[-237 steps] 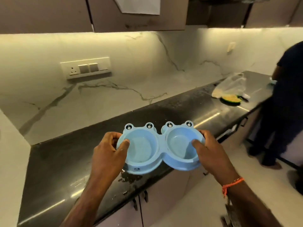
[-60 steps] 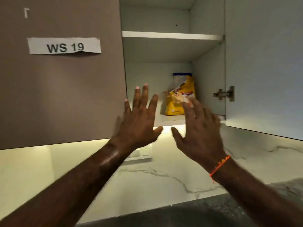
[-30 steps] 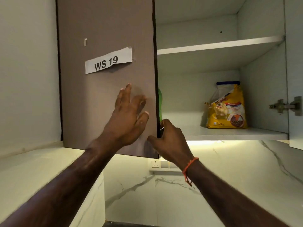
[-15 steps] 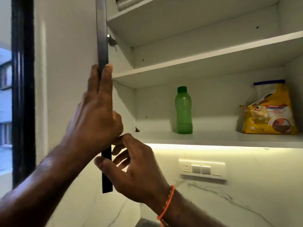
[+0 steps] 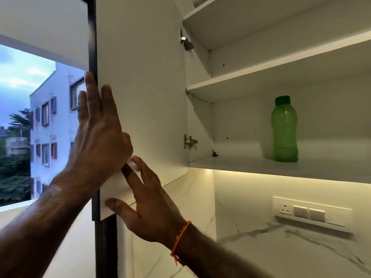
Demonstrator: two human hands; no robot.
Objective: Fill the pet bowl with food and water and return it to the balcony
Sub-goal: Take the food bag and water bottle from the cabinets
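Two hands rest on one open cabinet door (image 5: 140, 87). The left hand (image 5: 100, 133) lies flat on its inner face, fingers straight and close together. The right hand (image 5: 148, 205) has spread fingers, its thumb under the door's bottom edge. One green water bottle (image 5: 284, 129) stands upright on the lower of two shelves (image 5: 241, 164), well apart from both hands. One switch panel (image 5: 312, 213) sits below.

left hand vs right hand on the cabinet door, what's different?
The left hand lies flat with fingers pointing up along the cabinet door's free edge; the right hand sits lower, at the bottom corner, thumb under the edge. Only the right hand has an orange thread at its wrist. Both touch the open door, neither holds an object.
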